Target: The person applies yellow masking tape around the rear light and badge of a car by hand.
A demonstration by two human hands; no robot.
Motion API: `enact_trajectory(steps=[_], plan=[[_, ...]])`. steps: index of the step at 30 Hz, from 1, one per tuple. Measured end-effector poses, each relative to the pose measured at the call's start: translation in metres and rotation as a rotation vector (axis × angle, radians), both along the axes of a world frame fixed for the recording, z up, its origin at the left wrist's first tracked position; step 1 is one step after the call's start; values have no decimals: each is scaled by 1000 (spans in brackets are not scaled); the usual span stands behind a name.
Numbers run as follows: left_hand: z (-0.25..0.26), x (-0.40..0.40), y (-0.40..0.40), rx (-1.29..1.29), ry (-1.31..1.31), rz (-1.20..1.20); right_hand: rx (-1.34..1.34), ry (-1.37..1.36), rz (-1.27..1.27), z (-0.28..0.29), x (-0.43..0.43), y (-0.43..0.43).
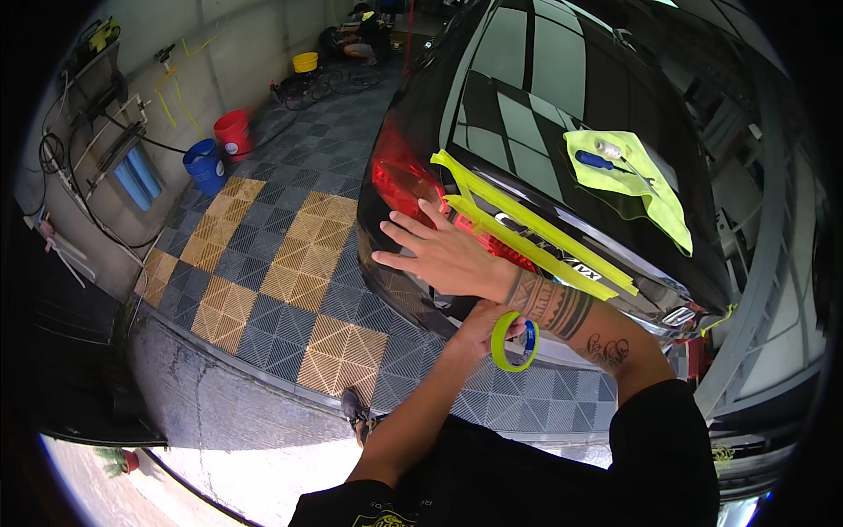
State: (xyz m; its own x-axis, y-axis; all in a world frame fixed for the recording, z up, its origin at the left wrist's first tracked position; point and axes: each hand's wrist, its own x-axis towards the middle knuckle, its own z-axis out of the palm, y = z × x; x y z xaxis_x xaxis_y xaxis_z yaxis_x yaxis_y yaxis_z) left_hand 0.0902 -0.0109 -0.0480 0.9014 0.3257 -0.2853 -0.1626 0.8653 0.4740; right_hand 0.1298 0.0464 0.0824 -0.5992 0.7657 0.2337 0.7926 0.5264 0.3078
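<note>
A roll of yellow-green masking tape [515, 341] is in my left hand [484, 326], below my right forearm. My right hand [444, 257] is spread flat at the rear corner of a black car [402, 303], by the red tail light [405, 171]. Its fingers are apart and hold nothing; whether the palm touches the car I cannot tell. Strips of yellow-green tape [527, 207] run above and below the chrome lettering on the tailgate. On the rear window lies a yellow-green cloth [668, 221] with a blue-handled screwdriver [593, 160] and a white spool [607, 149].
A blue bucket [205, 168] and a red bucket [234, 135] stand by the left wall. Hoses [323, 89] and a yellow bucket [305, 62] lie farther back, near a crouching person [365, 36]. Grey and tan grid tiles [342, 349] cover the floor, ending at a concrete edge.
</note>
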Motion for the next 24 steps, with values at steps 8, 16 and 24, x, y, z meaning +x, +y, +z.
enact_trajectory(steps=[8,16,24], plan=[[-15,-55,12,164,-33,531,260,922,-390,-79,-34,-135],[13,-39,37,425,-101,391,261,970,-776,-99,-42,-130],[45,-59,128,682,-81,-140,450,1188,-892,-60,-74,-103]])
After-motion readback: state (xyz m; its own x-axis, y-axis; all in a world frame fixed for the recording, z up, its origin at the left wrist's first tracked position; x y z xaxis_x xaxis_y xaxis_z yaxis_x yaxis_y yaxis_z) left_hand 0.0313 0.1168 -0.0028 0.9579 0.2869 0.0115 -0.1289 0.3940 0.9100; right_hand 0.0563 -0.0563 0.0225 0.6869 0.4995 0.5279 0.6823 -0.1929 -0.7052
